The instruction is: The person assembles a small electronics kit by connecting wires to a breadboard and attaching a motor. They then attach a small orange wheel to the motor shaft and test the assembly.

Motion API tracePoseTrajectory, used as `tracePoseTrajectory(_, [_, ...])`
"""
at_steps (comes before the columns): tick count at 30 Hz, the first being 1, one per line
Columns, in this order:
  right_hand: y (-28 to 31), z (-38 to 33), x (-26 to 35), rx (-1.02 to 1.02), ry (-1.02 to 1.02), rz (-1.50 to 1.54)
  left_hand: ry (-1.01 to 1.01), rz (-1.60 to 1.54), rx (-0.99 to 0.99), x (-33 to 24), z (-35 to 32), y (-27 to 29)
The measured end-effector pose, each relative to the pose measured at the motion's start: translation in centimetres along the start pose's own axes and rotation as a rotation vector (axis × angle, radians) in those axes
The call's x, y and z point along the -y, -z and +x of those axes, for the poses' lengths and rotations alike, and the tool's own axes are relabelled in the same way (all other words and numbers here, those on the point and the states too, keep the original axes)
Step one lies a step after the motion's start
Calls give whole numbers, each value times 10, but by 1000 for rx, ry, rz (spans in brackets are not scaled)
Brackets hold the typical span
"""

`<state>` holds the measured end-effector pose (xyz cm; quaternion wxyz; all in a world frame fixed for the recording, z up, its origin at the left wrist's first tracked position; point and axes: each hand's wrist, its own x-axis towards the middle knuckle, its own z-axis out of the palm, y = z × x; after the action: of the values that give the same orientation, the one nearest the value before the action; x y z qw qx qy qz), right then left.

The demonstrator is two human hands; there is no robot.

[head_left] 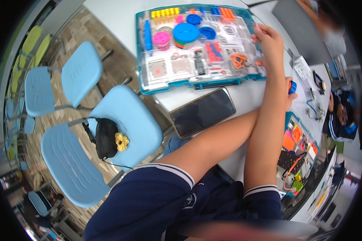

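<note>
A clear parts case with a teal frame (149, 86) lies on the white table (120, 16), filled with coloured wheels, gears and pegs. My right hand (269, 40) reaches up across my other arm and curls its fingers over the case's right edge. My left hand (288, 96) lies further right, mostly hidden behind my right forearm, and grips a small blue and orange part (293, 86). A black phone (203, 112) lies face up just below the case, beside my left forearm.
A second open tray of coloured parts and wires (297, 152) sits at the table's right edge. Light blue chairs (78, 72) stand at the left, one bearing a black bag (105, 136) with a yellow scrunchie. A grey laptop (297, 28) and other people sit top right.
</note>
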<state>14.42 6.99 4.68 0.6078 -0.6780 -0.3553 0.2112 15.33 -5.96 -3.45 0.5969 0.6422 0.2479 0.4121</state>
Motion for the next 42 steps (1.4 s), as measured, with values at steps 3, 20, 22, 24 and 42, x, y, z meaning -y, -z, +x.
tracePoseTrajectory(3, [8,2,1,-22,-47,-20,52,-52,54,1,1,2])
tracePoseTrajectory(20, [10,7,-1,-36,-24,-29,-24,-7,-73,10,2,-11])
tracePoseTrajectory(22, [-2,4,2,-6,24,-99,22,15,-48,6,2,-11])
tracePoseTrajectory(24, [-22,-1,10,20,68,-180,35,2,-55,3,3,-10])
tracePoseTrajectory(42, [-247,-10,57,432,354,-893,68,-69,103,-11,10,3])
